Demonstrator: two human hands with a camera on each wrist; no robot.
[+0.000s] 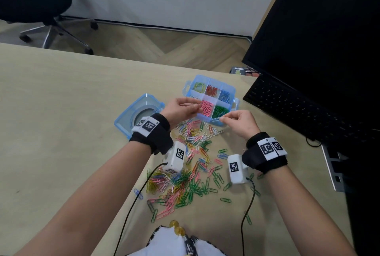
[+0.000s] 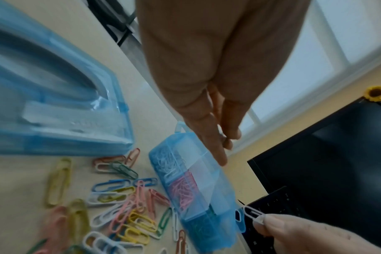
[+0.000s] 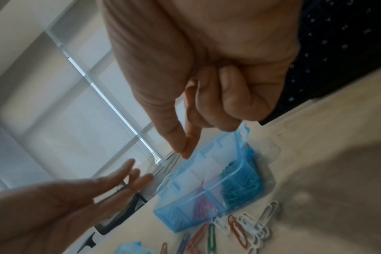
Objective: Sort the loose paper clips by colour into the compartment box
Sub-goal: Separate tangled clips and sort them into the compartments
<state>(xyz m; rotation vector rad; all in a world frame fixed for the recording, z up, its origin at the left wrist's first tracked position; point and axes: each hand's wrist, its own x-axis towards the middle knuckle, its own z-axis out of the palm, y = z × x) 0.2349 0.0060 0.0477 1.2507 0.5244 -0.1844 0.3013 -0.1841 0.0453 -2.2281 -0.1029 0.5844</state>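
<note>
The blue compartment box [image 1: 216,81] stands open, holding yellow, red and blue clips in its far row and white, pink and green in its near row. My left hand [image 1: 197,107] hovers over the pink compartment with straight fingers [image 2: 218,154] and holds nothing. Thumb and forefinger of my right hand [image 1: 221,119] pinch a white clip [image 1: 215,120] at the box's near edge, in front of the green compartment; the same white clip [image 2: 251,212] shows in the left wrist view. A heap of loose clips [image 1: 191,165] in mixed colours lies between my wrists.
The box's blue lid [image 1: 139,115] lies left of the box. A black keyboard [image 1: 298,111] and monitor [image 1: 329,29] fill the right side. Two black cables [image 1: 131,204] run from the wrist cameras toward me. An office chair [image 1: 35,2] stands beyond the table.
</note>
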